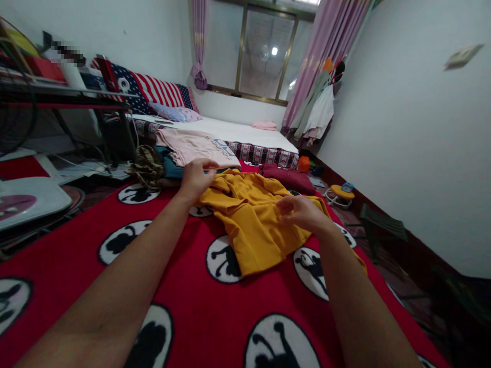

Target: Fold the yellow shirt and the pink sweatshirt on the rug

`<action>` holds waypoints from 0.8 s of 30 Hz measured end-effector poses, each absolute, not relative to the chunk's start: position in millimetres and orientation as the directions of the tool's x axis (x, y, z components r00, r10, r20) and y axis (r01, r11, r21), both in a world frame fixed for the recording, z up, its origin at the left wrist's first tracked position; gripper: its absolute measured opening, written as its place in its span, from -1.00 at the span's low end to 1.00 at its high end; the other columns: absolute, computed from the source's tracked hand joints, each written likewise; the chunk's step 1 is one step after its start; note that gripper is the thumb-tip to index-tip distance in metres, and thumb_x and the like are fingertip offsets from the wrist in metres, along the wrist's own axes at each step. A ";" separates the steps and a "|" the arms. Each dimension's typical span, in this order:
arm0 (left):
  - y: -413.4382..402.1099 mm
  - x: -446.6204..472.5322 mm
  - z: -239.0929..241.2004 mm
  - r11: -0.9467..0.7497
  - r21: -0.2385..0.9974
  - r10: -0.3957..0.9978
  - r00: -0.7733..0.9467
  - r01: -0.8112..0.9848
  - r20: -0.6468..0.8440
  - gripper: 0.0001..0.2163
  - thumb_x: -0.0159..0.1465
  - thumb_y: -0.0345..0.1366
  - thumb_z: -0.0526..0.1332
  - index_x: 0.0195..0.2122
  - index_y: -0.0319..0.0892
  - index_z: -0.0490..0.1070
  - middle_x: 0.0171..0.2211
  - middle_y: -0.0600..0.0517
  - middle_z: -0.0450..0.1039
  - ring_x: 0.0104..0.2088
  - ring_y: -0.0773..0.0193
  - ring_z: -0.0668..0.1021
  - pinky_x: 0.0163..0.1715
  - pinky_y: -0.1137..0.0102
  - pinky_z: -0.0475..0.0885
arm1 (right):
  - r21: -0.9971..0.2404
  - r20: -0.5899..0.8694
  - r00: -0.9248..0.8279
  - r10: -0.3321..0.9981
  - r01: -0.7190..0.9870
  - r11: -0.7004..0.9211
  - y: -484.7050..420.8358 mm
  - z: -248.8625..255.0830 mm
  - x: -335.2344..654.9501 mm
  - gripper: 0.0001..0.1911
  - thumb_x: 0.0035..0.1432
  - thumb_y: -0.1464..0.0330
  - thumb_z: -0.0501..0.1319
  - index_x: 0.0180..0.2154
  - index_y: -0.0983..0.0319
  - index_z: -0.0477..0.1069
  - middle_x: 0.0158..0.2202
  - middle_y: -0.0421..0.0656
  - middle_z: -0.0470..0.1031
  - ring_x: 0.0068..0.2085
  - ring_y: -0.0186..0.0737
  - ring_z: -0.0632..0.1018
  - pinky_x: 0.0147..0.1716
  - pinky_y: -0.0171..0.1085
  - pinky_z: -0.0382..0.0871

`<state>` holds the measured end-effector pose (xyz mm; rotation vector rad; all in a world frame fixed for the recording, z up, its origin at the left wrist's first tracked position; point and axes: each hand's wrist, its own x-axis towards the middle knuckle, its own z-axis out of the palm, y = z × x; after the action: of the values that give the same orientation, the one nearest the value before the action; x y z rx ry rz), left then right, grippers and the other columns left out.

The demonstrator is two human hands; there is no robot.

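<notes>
A mustard-yellow garment (255,225), which looks like a shirt, lies rumpled on a red blanket (184,306) with black-and-white round prints. At its far left edge is my left hand (196,180), fingers bent and spread, with nothing visible in them. My right hand (303,212) hovers over or lightly touches its right part, fingers loosely curved and apart from the thumb; contact is hard to judge. Beyond my left hand, a pale pink garment with printed letters (195,145) lies folded over a teal cloth (172,167). Behind the yellow garment rests a folded maroon garment (287,178).
A camouflage-coloured cloth (146,166) sits by the pile. Farther back stands a white-topped bed or couch (230,128) with a pillow (176,112). To the left are a cluttered desk (69,97) and a white chair (34,197); at right, a yellow stool (341,193) and a dark green stool (383,224).
</notes>
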<state>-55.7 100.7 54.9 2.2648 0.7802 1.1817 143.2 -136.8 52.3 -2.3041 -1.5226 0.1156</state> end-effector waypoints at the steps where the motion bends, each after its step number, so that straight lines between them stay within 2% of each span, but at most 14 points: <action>1: 94.4 -50.9 55.1 -0.726 0.656 0.633 0.574 0.207 0.519 -0.77 0.19 -0.32 0.17 -0.18 -0.27 0.54 -0.18 -0.10 0.55 -0.14 0.11 0.54 -0.04 0.27 0.39 | -0.365 0.014 0.320 0.947 0.883 -0.294 -135.1 49.5 140.5 -0.56 -0.15 0.49 0.32 -0.12 0.21 0.54 -0.19 -0.14 0.58 -0.22 -0.17 0.55 -0.20 -0.30 0.40; 3: 78.1 -41.9 52.6 -0.719 0.690 0.460 0.805 0.089 0.375 -0.73 0.17 -0.23 0.21 -0.17 -0.24 0.55 -0.19 -0.06 0.57 -0.18 0.15 0.56 -0.10 0.32 0.42 | -0.321 -0.137 0.213 0.967 0.914 -0.247 -132.6 43.3 138.8 -0.51 -0.21 0.53 0.33 -0.13 0.17 0.56 -0.21 -0.18 0.59 -0.24 -0.19 0.55 -0.24 -0.32 0.39; 4: 68.6 -38.0 49.5 -0.731 0.681 0.337 0.890 0.043 0.307 -0.71 0.14 -0.20 0.25 -0.14 -0.20 0.55 -0.16 -0.03 0.56 -0.15 0.15 0.55 -0.08 0.34 0.40 | -0.266 -0.160 0.220 0.962 0.929 -0.257 -132.0 40.3 139.8 -0.49 -0.21 0.56 0.32 -0.13 0.15 0.57 -0.20 -0.18 0.59 -0.22 -0.17 0.55 -0.22 -0.32 0.38; 6: 49.6 -31.4 40.8 -0.786 0.618 0.127 0.973 -0.020 0.194 -0.56 0.03 -0.19 0.35 -0.03 -0.12 0.51 0.00 -0.03 0.50 -0.01 0.10 0.49 0.02 0.33 0.34 | -0.137 -0.106 0.308 0.945 0.937 -0.321 -132.1 35.9 145.1 -0.49 -0.19 0.58 0.28 -0.12 0.13 0.57 -0.13 -0.14 0.57 -0.12 -0.11 0.53 -0.15 -0.28 0.36; 8: 34.6 -26.4 31.4 -0.885 0.463 0.037 0.989 -0.035 0.146 -0.34 -0.13 -0.19 0.45 0.08 -0.04 0.45 0.09 -0.05 0.41 0.08 0.00 0.40 0.07 0.28 0.29 | -0.036 0.016 0.406 0.914 0.913 -0.406 -134.0 33.8 152.5 -0.45 -0.16 0.58 0.27 -0.06 0.12 0.54 -0.01 -0.07 0.50 -0.01 -0.03 0.48 -0.05 -0.22 0.33; 10: 26.1 -22.9 24.4 -0.955 0.295 -0.003 0.994 -0.034 0.106 -0.22 -0.21 -0.16 0.49 0.13 -0.01 0.40 0.05 -0.08 0.41 0.07 -0.07 0.38 0.04 0.25 0.29 | 0.032 0.124 0.471 0.873 0.878 -0.478 -137.0 32.6 159.8 -0.33 -0.16 0.57 0.29 0.06 0.11 0.45 0.12 -0.01 0.38 0.09 0.07 0.41 0.00 -0.15 0.30; 13: 21.9 -20.8 20.0 -0.983 0.180 -0.022 0.999 -0.030 0.050 -0.32 -0.07 -0.12 0.44 0.14 0.00 0.40 -0.10 -0.06 0.45 -0.06 0.00 0.45 -0.09 0.31 0.34 | 0.075 0.193 0.534 0.823 0.828 -0.555 -140.6 28.3 167.5 -0.20 -0.12 0.51 0.31 0.21 0.12 0.27 0.19 0.04 0.30 0.14 0.14 0.34 0.02 -0.07 0.28; 15: 18.8 -22.3 18.8 -0.986 0.169 0.008 0.999 0.000 0.048 -0.40 0.00 -0.16 0.39 0.13 0.02 0.40 -0.14 -0.05 0.45 -0.13 0.06 0.48 -0.17 0.35 0.35 | 0.074 0.203 0.549 0.811 0.817 -0.571 -141.2 23.3 171.0 -0.30 -0.06 0.45 0.30 0.18 0.14 0.30 0.12 0.02 0.39 0.12 0.08 0.38 0.02 -0.09 0.26; 17: 12.9 -27.6 16.8 -0.989 0.147 0.030 0.998 0.021 0.062 -0.52 0.06 -0.20 0.33 0.06 0.03 0.46 -0.16 -0.05 0.44 -0.14 0.06 0.48 -0.17 0.33 0.36 | 0.064 0.215 0.537 0.816 0.826 -0.560 -140.6 18.8 174.3 -0.54 0.02 0.40 0.28 0.02 0.17 0.45 0.02 -0.02 0.49 0.05 0.00 0.44 0.01 -0.15 0.26; 19: 5.7 -38.3 14.0 -0.992 0.128 0.031 0.993 0.016 0.114 -0.65 0.12 -0.24 0.26 -0.04 -0.01 0.53 -0.08 -0.10 0.41 -0.06 0.02 0.46 -0.08 0.27 0.35 | 0.045 0.252 0.509 0.823 0.843 -0.535 -140.1 17.4 177.8 -0.76 0.09 0.35 0.24 -0.17 0.20 0.54 -0.06 -0.04 0.54 -0.01 -0.06 0.48 -0.03 -0.21 0.26; 20: 2.6 -45.7 12.5 -0.991 0.132 0.019 0.989 0.000 0.146 -0.69 0.14 -0.23 0.25 -0.08 -0.03 0.55 0.02 -0.13 0.37 0.02 -0.02 0.42 -0.01 0.21 0.32 | 0.027 0.276 0.500 0.821 0.849 -0.527 -140.1 18.3 179.4 -0.80 0.11 0.33 0.22 -0.23 0.20 0.56 -0.10 -0.06 0.57 -0.04 -0.08 0.50 -0.06 -0.24 0.26; 22: -0.9 -63.2 9.2 -0.984 0.172 -0.019 0.983 -0.052 0.185 -0.70 0.15 -0.13 0.27 -0.10 -0.05 0.55 0.22 -0.14 0.17 0.18 -0.10 0.29 0.14 0.10 0.21 | -0.027 0.327 0.506 0.798 0.849 -0.527 -140.8 23.1 181.2 -0.81 0.11 0.33 0.20 -0.25 0.20 0.56 -0.17 -0.09 0.60 -0.10 -0.12 0.53 -0.12 -0.28 0.27; 24: -0.2 -80.4 5.1 -0.966 0.229 -0.079 0.982 -0.118 0.173 -0.60 0.08 -0.02 0.34 -0.07 -0.03 0.52 0.33 -0.12 0.00 0.27 -0.15 0.17 0.21 0.06 0.13 | -0.101 0.363 0.531 0.766 0.839 -0.534 -141.7 30.4 180.3 -0.77 0.11 0.36 0.18 -0.21 0.18 0.56 -0.22 -0.12 0.62 -0.16 -0.15 0.55 -0.19 -0.31 0.28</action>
<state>-80.4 -0.2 5.1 2.8873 -0.1455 0.2382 180.3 -141.7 30.4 -2.5083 -1.3461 -0.4017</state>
